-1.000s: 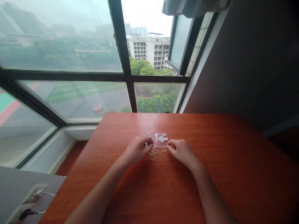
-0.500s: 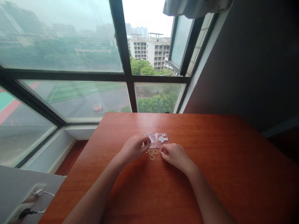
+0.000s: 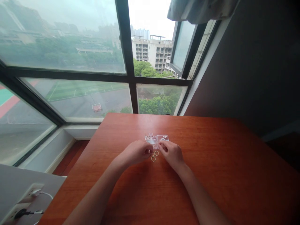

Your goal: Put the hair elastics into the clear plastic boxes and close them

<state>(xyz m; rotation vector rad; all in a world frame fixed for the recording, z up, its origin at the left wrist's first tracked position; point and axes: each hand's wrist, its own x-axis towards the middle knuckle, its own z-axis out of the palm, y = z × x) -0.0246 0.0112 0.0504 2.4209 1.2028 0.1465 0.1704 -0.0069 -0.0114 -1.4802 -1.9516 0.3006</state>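
Observation:
On the table, a clear plastic box point(image 3: 154, 146) lies open, with small rings in its compartments. Its transparent lid point(image 3: 166, 137) is folded out to the right, partly covered by my right hand. Several pale yellow rings point(image 3: 153, 159) lie on the wood in front of the box. My left hand point(image 3: 137, 152) is over the left side of these rings, fingertips pinched together; what they hold is hidden. With thumb and forefinger closed, my right hand point(image 3: 172, 153) reaches to the box's right compartment and the lid's near edge. Whatever is between those fingertips is too small to make out.
The reddish-brown wooden table point(image 3: 211, 175) extends on both sides of my arms. Beyond its far edge stand dark-framed windows point(image 3: 132, 93), one pane open. Wall sockets with plugs point(image 3: 22, 213) are at the lower left.
My left hand has come down from the box's left side to the rings on the table. My right hand has moved up from beside the rings to the box and lid.

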